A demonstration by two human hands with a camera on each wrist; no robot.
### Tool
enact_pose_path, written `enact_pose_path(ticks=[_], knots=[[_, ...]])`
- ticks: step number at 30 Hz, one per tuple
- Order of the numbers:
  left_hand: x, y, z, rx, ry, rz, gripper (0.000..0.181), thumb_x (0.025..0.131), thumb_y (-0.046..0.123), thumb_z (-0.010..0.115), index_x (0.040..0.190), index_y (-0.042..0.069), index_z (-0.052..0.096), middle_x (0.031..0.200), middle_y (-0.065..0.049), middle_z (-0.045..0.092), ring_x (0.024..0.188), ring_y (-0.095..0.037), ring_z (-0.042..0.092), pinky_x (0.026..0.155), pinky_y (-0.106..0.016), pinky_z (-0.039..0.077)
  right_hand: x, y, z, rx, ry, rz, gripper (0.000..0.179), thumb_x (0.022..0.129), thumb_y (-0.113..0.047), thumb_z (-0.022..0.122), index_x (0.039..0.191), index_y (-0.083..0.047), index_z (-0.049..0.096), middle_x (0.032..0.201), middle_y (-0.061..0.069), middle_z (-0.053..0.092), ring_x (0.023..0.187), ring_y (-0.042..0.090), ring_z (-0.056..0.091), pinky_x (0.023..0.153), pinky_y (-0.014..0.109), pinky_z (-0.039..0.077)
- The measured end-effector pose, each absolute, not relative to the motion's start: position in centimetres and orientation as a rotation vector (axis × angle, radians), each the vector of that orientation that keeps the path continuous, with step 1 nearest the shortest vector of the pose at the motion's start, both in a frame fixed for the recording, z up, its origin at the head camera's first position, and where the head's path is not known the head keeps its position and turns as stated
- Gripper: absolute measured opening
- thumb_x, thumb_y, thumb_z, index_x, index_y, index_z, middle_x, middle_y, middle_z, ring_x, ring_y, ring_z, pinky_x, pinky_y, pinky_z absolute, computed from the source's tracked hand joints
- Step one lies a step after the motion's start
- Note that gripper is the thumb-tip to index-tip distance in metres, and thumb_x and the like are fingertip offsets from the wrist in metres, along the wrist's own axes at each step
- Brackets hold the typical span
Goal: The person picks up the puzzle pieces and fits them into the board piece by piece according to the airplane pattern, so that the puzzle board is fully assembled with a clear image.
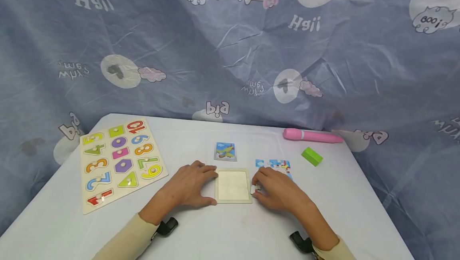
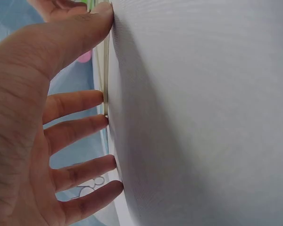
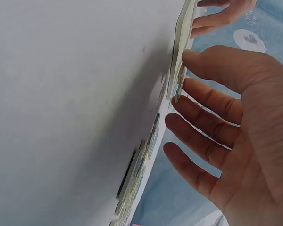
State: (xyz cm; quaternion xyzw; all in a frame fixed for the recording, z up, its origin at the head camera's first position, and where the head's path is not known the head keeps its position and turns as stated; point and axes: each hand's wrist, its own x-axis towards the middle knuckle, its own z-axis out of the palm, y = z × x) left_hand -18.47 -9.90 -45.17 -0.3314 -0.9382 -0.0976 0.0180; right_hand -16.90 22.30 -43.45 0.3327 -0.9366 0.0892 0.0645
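At left on the white table (image 1: 215,234), I count one number board (image 1: 113,188) carrying ten numerals (image 1: 96,165) and five shapes (image 1: 123,166). Beside it, the person's left hand (image 1: 190,183) spreads wide, gripping nothing, thumb and index finger touching the left edge of one square wooden frame (image 1: 232,185), the other fingers fanned apart in my left wrist view. That forearm reaches up and inward from the lower left in a beige sleeve (image 1: 131,234), back of the hand to my head camera. The frame lies flat at center, its pale base showing; one small picture tile (image 1: 225,151) with an airplane lies just beyond it.

At the frame's right edge, the right hand (image 1: 276,188) pinches one puzzle piece (image 1: 253,189) between thumb and fingertips, its remaining fingers extended and gently bent. Its forearm angles in from the lower right, the hand turned toward the frame. Partly behind that hand lies a cluster of puzzle pieces (image 1: 274,163); I cannot tell how many, as the hand covers some. Farther right I see one green block (image 1: 312,156) and, near the back edge, one pink tube (image 1: 320,136).
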Motion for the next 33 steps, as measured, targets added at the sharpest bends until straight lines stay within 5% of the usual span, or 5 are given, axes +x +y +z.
enact_pose_path(ticks=[33], knots=[[-18.7,-9.9,-45.0,-1.042,-2.927,-0.277,0.074,0.083,0.067,0.081,0.142,0.024,0.069,0.155,0.003,0.061,0.134,-0.025,0.057,0.097,-0.05,0.055,-17.5,16.7,-42.3,1.126,-2.853,0.258,0.023,0.094,-0.032,0.083,0.11,-0.019,0.073,0.111,-0.005,0.067,0.095,0.014,0.063,0.087,0.039,0.057]])
